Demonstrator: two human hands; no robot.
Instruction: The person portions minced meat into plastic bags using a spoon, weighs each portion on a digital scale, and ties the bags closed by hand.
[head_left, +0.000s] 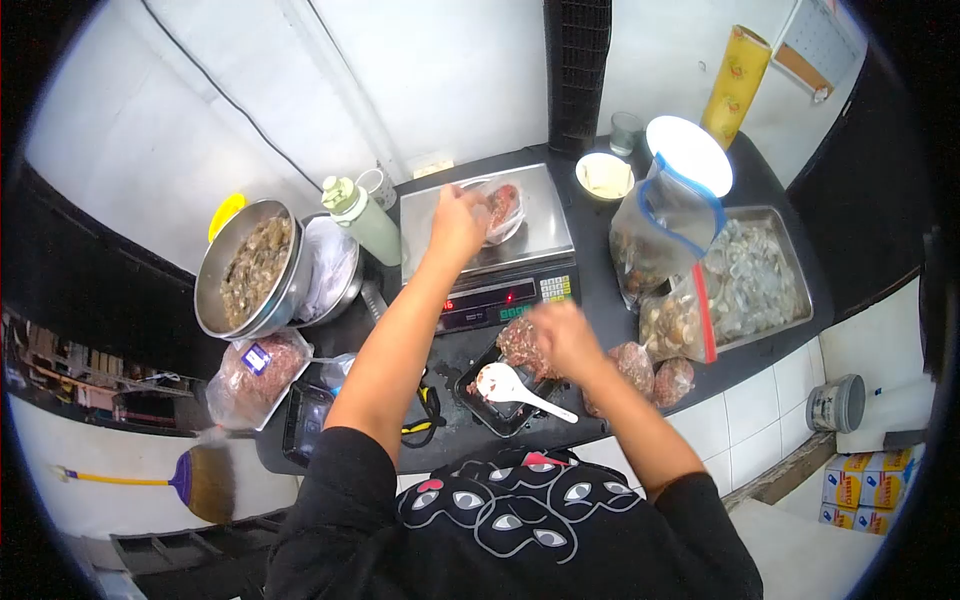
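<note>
My left hand [460, 218] is closed on the edge of a clear plastic bag [503, 206] with some minced meat inside, resting in a bowl on the steel scale [425, 215]. My right hand [568, 342], a little blurred, is closed at the top of a bag of minced meat [520, 345]. That bag is over the far side of a black tray [475, 405]. A white spoon [505, 385] lies across the tray, with bits of meat around it. Two filled bags of minced meat [634, 365] sit to the right of my right hand.
At left stand a steel bowl of shellfish-like pieces [255, 270], a green bottle [365, 220] and a large meat bag [260, 375]. At right are zip bags [650, 235], a steel tray [795, 265], a yellow bowl [605, 175] and a white plate [688, 155].
</note>
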